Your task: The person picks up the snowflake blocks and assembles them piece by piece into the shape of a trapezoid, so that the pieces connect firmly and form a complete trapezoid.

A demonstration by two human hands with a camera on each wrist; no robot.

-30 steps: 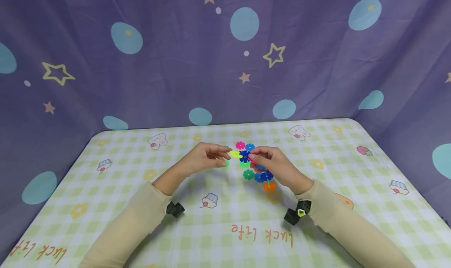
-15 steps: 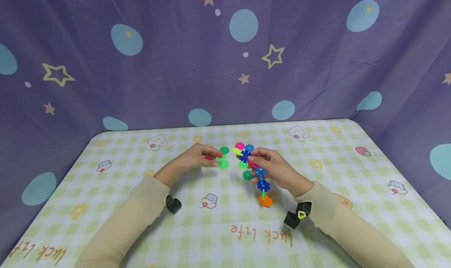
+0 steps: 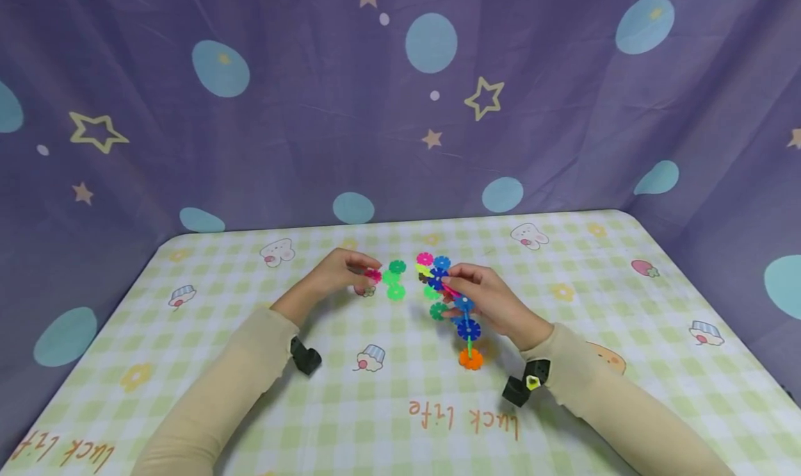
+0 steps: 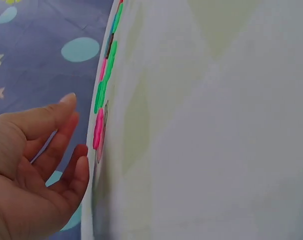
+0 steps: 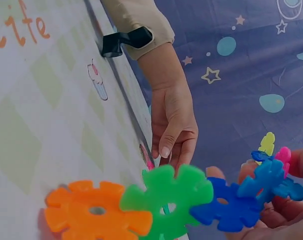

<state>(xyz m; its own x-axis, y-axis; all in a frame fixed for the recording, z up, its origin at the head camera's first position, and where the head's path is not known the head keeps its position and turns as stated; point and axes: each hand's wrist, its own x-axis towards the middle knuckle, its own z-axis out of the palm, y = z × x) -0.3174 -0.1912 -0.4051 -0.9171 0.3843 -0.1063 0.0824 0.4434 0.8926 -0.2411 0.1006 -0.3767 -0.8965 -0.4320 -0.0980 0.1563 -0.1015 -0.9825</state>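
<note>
My right hand grips a chain of interlocking plastic snowflake discs between thumb and fingers. The chain ends toward me in a dark blue disc, a green disc and an orange disc. A yellow disc sits at its other end, beside a pink one. My left hand hovers by a loose pink disc on the table. In the left wrist view that pink disc lies apart from the fingertips, which are loosely bent with nothing between them.
Loose green discs lie between the hands. More discs, including a pink one and a blue one, lie behind the chain. A checkered cloth covers the table; a purple curtain hangs behind.
My left hand has left the yellow disc on the chain and moved left to the loose pink disc. The chain's orange end has swung down toward me in my right hand.
</note>
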